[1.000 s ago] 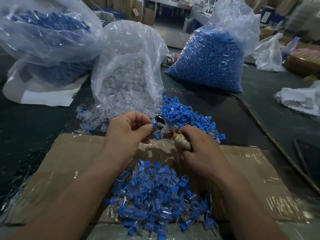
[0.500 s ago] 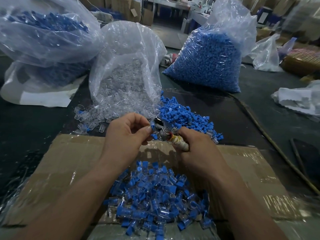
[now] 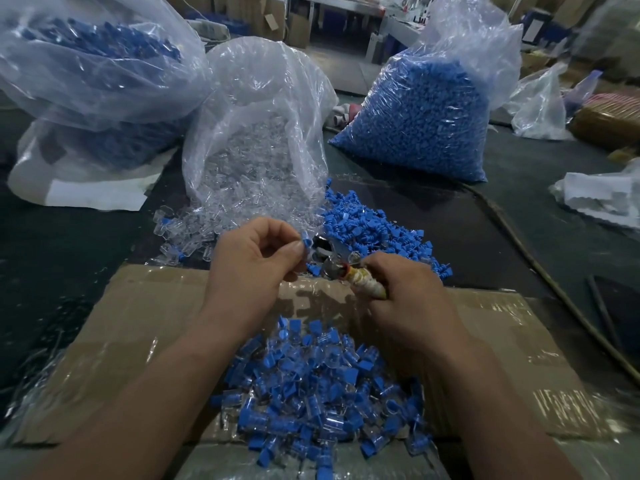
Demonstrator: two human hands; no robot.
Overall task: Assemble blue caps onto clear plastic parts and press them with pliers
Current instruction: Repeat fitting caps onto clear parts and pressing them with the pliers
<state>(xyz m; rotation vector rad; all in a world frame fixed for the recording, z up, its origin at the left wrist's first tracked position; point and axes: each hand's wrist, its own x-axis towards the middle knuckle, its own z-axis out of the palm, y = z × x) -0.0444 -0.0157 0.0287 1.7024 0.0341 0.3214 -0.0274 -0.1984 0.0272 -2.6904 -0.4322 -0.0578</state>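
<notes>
Raising the blue cap (image 3: 306, 242) a touch higher than in the earlier frames, while keeping it just left of the pliers (image 3: 330, 263). Nearest, heaping finished pieces (image 3: 318, 393) on the taped cardboard (image 3: 138, 323), between the two forearms. Beyond that, pinching the cap between thumb and forefinger of the left hand (image 3: 256, 258), with the other fingers curling inward; not showing clearly whether a clear part is already seated under it. Gripping the wrapped pliers handles in the right hand (image 3: 405, 299), fingers wrapping fully round, with the metal jaws standing slightly apart and pointing toward the cap. Risking, by judgement, three faults:
- feeding the cap in crooked, so jamming or cracking the clear body under the squeeze
- nipping the left fingertips, which are lying almost against the jaws
- letting the small piece slip from so slight a pinch and losing it, unpressed, among the finished heap below

Farther back, spilling loose blue caps (image 3: 374, 233) and clear parts (image 3: 187, 230) across the dark table (image 3: 467, 237), the two heaps meeting at the bag mouth. Farthest, slumping open the clear-parts bag (image 3: 256, 133), with a full blue-cap bag (image 3: 422, 116) to its right
</notes>
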